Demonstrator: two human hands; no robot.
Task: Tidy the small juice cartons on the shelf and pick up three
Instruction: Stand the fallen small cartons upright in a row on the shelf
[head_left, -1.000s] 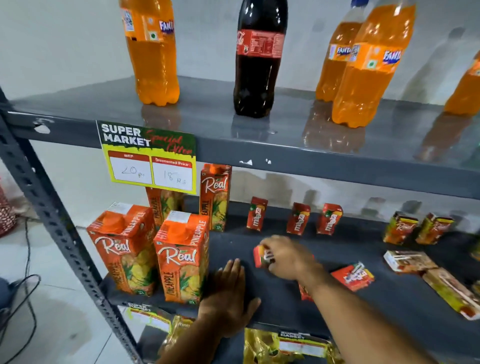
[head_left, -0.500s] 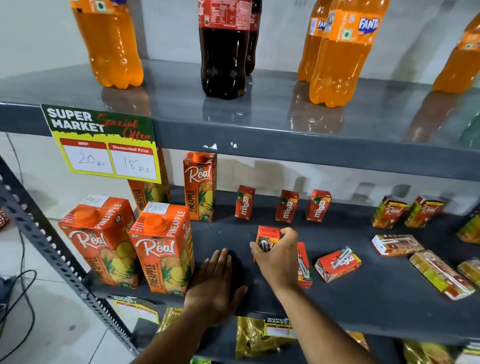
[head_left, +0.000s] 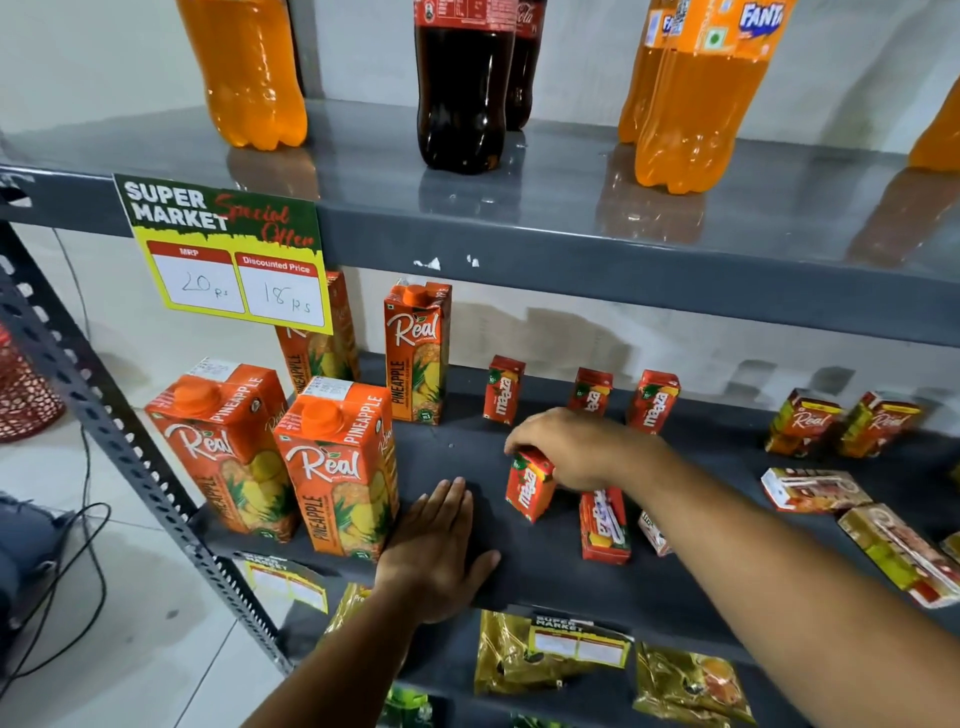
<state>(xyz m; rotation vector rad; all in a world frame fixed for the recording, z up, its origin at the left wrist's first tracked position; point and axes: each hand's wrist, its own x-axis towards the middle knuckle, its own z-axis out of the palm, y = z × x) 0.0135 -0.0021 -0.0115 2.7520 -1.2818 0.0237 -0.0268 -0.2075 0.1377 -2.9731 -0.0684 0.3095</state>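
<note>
On the dark middle shelf (head_left: 519, 577) my right hand (head_left: 576, 447) grips the top of a small red Maaza carton (head_left: 529, 487), which stands upright on the shelf. Another small red carton (head_left: 605, 526) lies flat just right of it, and one more (head_left: 653, 535) is partly hidden under my forearm. Three Maaza cartons stand at the back: (head_left: 504, 388), (head_left: 591, 396), (head_left: 653, 401). My left hand (head_left: 436, 545) rests flat, fingers spread, on the shelf's front edge.
Large Real pineapple cartons (head_left: 337, 467) stand left of my left hand. Small Real cartons (head_left: 802, 422) stand at the back right, and others (head_left: 810, 488) lie flat at the right. Soda bottles (head_left: 460, 83) stand on the upper shelf. A price sign (head_left: 223, 254) hangs from its edge.
My right hand lifted the small Maaza carton from lying to standing upright on the shelf. The left hand stayed flat. The camera moved closer.
</note>
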